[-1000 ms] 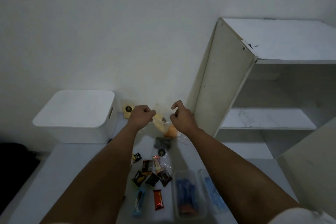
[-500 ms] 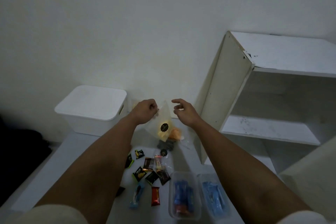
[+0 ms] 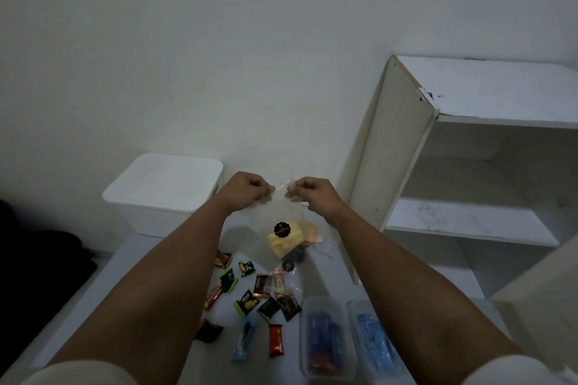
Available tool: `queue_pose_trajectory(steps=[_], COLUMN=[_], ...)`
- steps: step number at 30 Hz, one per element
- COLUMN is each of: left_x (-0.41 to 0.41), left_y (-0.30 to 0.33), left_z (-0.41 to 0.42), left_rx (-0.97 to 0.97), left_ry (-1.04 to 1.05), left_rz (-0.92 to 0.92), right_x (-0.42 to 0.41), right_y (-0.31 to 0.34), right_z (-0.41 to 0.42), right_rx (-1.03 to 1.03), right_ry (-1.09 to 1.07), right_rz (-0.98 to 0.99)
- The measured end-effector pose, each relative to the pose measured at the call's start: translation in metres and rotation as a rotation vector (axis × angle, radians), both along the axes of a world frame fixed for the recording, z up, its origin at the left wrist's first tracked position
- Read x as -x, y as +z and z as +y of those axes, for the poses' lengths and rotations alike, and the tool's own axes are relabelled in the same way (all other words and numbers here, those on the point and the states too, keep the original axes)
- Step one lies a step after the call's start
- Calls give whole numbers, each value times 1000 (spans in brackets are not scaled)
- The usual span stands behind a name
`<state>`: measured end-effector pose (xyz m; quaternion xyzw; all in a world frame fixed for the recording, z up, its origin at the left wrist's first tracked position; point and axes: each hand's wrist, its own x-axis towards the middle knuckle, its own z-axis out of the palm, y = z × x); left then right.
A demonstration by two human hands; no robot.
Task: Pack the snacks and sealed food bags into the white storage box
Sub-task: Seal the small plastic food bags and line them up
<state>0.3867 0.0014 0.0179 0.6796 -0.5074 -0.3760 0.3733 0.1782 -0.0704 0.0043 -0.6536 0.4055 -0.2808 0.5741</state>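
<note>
Head view. Both hands are raised above the desk (image 3: 150, 262), holding one clear sealed bag (image 3: 283, 225) by its top edge. The left hand (image 3: 247, 192) has its fingers clenched on the bag's upper left corner; the right hand (image 3: 312, 194) pinches the upper right corner. The bag hangs between them, clear of the desk, with yellow pieces in its lower part and a round black sticker (image 3: 282, 230) on its face.

The white storage box (image 3: 162, 194) stands at the far left of the desk against the wall, lid on, just beside the left hand.

Small wrapped snacks (image 3: 259, 300) lie scattered on the desk beneath the forearms (some partly hidden). Two clear tubs (image 3: 327, 337) with blue contents sit to their right. An open white shelf unit (image 3: 453, 172) stands at the right.
</note>
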Motion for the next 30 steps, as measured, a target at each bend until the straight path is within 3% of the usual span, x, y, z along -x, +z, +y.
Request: queue_pose_trajectory(steps=[6, 12, 17, 25, 30], left_x=[-16, -34, -49, -62, -64], left_y=[-9, -11, -4, -4, 0], left_z=[-4, -24, -38, -58, -70], left_rx=[30, 14, -27, -70, -25], left_ry=[113, 53, 3, -137, -216], left_rz=[316, 301, 414, 239, 152], right_x=[0, -14, -25, -23, -40], right_y=[2, 8, 11, 3, 11], right_z=[-13, -15, -20, -20, -19], right_rx=[-171, -115, -79, -109, 16], right_ry=[-162, -137, -208, -327, -263], right_rz=[-139, -48, -52, -2, 158])
